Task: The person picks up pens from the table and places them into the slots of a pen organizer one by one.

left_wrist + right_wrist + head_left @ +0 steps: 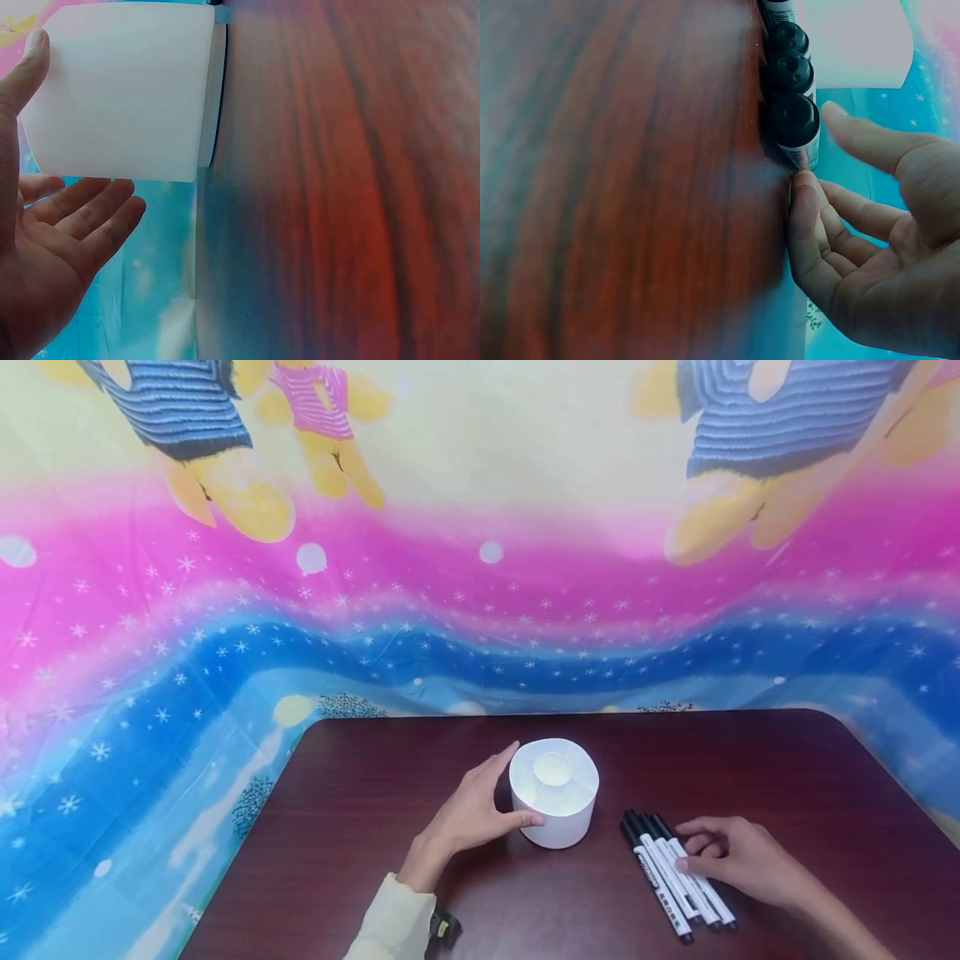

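A round white pen holder [555,831] stands upright on the table, with a round middle compartment and dividers around it. My left hand [468,806] is at its left side, thumb on the near wall and fingers along the far left. In the left wrist view, the straight, spread fingers [112,217] reach the holder's edge. Several white markers [667,872] with black caps lie side by side, right of the holder. Beside the rightmost one is my right hand [750,860]. In the right wrist view, bent fingertips touch the nearest marker [793,124], while the thumb [870,142] appears apart from it.
The dark reddish wooden table [375,777] has rounded back corners. A colourful printed cloth [450,568] with bears and snowflakes hangs behind and beside it. By the left sleeve [393,922] is a small black object [446,929] with a yellow patch.
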`<state>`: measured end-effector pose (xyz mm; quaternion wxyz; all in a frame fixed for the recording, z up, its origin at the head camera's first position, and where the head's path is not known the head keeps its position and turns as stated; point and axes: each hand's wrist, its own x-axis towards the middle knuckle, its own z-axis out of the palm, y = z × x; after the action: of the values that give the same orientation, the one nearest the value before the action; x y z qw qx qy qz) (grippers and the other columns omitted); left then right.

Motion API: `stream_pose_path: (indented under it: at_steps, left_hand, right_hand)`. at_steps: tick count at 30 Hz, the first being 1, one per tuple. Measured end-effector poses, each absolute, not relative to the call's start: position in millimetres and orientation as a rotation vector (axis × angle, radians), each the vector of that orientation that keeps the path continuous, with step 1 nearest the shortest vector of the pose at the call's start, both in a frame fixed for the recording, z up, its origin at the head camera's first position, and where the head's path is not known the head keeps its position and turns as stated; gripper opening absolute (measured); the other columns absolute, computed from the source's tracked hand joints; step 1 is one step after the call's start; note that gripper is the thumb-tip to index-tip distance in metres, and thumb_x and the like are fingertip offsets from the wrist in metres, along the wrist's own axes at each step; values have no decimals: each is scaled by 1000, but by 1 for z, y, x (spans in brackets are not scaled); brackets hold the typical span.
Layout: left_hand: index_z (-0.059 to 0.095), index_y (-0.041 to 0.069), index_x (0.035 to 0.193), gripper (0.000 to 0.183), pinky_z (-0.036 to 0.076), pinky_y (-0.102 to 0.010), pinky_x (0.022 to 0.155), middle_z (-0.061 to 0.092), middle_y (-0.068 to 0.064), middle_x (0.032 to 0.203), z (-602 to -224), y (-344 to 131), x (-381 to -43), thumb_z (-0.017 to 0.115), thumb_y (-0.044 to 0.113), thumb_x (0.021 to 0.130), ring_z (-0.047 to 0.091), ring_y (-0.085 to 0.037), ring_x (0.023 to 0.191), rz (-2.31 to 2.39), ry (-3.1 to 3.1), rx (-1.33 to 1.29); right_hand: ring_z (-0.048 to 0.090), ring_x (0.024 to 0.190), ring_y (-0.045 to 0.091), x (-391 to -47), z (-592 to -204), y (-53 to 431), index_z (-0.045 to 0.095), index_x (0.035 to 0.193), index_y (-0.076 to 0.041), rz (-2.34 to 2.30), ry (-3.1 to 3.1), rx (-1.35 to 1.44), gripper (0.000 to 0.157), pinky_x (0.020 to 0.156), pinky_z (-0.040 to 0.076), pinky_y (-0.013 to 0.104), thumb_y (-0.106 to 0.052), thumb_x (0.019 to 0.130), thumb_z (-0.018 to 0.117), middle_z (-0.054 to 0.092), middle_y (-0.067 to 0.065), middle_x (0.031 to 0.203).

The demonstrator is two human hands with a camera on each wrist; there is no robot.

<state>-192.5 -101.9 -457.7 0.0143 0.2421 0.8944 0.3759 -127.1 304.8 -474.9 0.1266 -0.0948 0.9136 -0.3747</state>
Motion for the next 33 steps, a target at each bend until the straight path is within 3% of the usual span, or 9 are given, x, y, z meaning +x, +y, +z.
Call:
stream_pose_path:
  at_steps: [9,22,33]
  left_hand:
    - [33,16,170,115,42,-53,126,43,-2,171,-458,-103,-193,91,60,80,44,-22,157,1188,2766,764]
    - [34,21,170,115,44,-53,125,45,1,170,-459,-102,-193,90,63,79,46,-21,156,1194,2763,747]
    - [36,24,169,112,45,-51,124,48,2,168,-458,-103,-193,91,61,79,48,-18,154,1203,2769,753]
  right_hand:
    - [67,81,10,-134,-473,302,72,128,2,-1103,2591,-164,51,66,58,27,-29,90,88,73,1,95]
    - [69,83,10,-136,-465,305,67,131,12,-1147,2505,-240,40,67,61,30,-14,102,71,75,5,100]
    - [73,90,8,-137,-444,306,64,138,10,-1211,2546,-241,47,74,63,29,-23,105,70,78,12,114]
